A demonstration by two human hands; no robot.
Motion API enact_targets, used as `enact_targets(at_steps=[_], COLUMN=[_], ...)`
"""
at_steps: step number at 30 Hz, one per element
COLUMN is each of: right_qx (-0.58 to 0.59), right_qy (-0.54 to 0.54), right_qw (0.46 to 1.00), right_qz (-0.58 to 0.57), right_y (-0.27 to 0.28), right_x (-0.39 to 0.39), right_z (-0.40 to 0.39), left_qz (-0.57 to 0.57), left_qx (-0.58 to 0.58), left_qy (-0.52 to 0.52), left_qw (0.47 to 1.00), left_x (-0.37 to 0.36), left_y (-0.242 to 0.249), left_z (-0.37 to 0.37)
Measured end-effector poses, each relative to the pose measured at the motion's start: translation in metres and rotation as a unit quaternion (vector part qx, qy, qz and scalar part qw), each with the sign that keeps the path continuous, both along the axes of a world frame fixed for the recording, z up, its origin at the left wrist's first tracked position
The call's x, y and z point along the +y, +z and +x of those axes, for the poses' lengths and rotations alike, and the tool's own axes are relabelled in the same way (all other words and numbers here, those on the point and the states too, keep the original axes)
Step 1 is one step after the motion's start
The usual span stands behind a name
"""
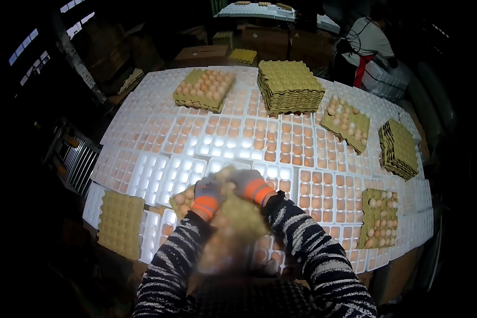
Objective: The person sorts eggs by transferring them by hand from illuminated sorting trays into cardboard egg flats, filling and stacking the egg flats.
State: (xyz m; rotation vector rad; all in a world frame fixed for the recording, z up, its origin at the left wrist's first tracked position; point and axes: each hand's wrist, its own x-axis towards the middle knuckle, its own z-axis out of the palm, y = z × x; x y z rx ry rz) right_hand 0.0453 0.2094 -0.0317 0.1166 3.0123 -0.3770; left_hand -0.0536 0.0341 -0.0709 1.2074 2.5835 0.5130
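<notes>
A wide spread of white trays [151, 177] is observed, many of them filled with eggs [297, 138]; clock positions are read from its middle. Beyond its edge, between 1 and 2 o'clock, a co-worker [365, 37] in a white top is noted, partly lost in shadow. A tall stack of pulp trays [291, 87] is set just past 12 o'clock, and a lower stack [400, 148] near 3. A single pulp tray [121, 225] is found at 8 o'clock. An egg-loaded tray [196, 103] is placed at 11; partly loaded trays [334, 126] are seen at 2 and 4. Near the middle, toward 7 o'clock, a blurred pulp tray [244, 217] is gripped by both gloved hands: by the left hand [208, 195] at its 11 o'clock side, by the right hand [250, 185] at its 12. Individual fingers cannot be distinguished. Brown eggs [181, 199] are noted just beside the left hand, at its 9 o'clock.
</notes>
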Motion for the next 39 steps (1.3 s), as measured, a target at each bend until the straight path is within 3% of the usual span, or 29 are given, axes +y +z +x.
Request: enact_targets(at_steps=[2, 3, 5, 6, 8, 9, 11, 14, 15, 17, 18, 21, 23, 26, 28, 31, 33, 35, 36, 39], right_qx=[0.142, 0.132, 0.158, 0.214, 0.106, 0.024, -0.02, 0.0, 0.021, 0.133, 0.156, 0.147, 0.14, 0.078, 0.066, 0.117, 0.093, 0.031, 0.054, 0.137], right_qy=[-0.05, -0.108, -0.099, -0.023, 0.004, -0.005, -0.022, -0.052, -0.057, -0.116, -0.156, -0.249, -0.268, -0.175, -0.189, -0.211, -0.139, -0.1, -0.128, -0.209], right_qw=[0.944, 0.875, 0.804, 0.905, 0.982, 0.998, 0.988, 0.992, 0.998, 0.977, 0.97, 0.952, 0.949, 0.981, 0.98, 0.967, 0.977, 0.987, 0.982, 0.954], right_qz=[-0.295, -0.453, -0.565, -0.367, -0.154, -0.054, 0.154, 0.114, -0.018, -0.122, -0.101, -0.099, -0.091, 0.018, -0.018, -0.078, -0.129, -0.125, -0.126, -0.165], right_y=[0.024, 0.023, 0.009, 0.025, 0.022, 0.024, -0.009, -0.011, 0.005, -0.003, -0.002, -0.019, -0.045, -0.094, -0.084, -0.081, -0.078, -0.098, -0.092, -0.087], right_x=[0.023, 0.034, 0.044, 0.044, 0.025, 0.009, -0.02, -0.018, 0.0, 0.03, 0.048, 0.102, 0.125, 0.146, 0.142, 0.126, 0.116, 0.118, 0.117, 0.12], right_z=[0.021, 0.022, 0.009, 0.004, -0.022, -0.037, -0.063, -0.057, -0.04, -0.014, -0.004, 0.001, -0.017, -0.036, -0.047, -0.066, -0.076, -0.095, -0.099, -0.116], left_qz=[-0.034, 0.09, 0.226, 0.185, -0.002, -0.11, -0.189, -0.116, -0.103, 0.057, 0.143, 0.23, 0.159, 0.103, -0.029, -0.127, -0.097, 0.095, 0.105, -0.053], left_qx=[-0.069, -0.146, -0.225, -0.078, -0.007, 0.038, 0.086, 0.065, 0.003, -0.067, -0.135, -0.181, -0.074, 0.004, 0.065, 0.009, 0.004, 0.005, 0.0, -0.012], left_qy=[0.048, 0.107, 0.112, 0.033, 0.027, 0.018, 0.008, 0.028, 0.023, 0.02, 0.062, 0.066, 0.022, 0.0, 0.003, -0.002, -0.001, -0.02, -0.044, -0.058], left_qw=[0.996, 0.979, 0.941, 0.979, 1.0, 0.993, 0.978, 0.991, 0.994, 0.996, 0.979, 0.954, 0.984, 0.995, 0.997, 0.992, 0.995, 0.995, 0.993, 0.997], left_x=[-0.005, -0.019, -0.026, -0.026, -0.012, 0.0, 0.013, 0.008, 0.006, -0.009, -0.013, 0.02, 0.059, 0.107, 0.123, 0.131, 0.138, 0.153, 0.16, 0.172], left_y=[0.076, 0.066, 0.081, 0.067, 0.062, 0.064, 0.055, 0.049, 0.057, 0.051, 0.031, 0.026, 0.043, 0.032, 0.022, -0.011, -0.023, -0.024, -0.025, -0.028], left_z=[0.005, -0.005, -0.014, -0.03, -0.037, -0.034, -0.031, -0.03, -0.035, -0.043, -0.055, -0.077, -0.079, -0.092, -0.105, -0.131, -0.143, -0.145, -0.146, -0.146])
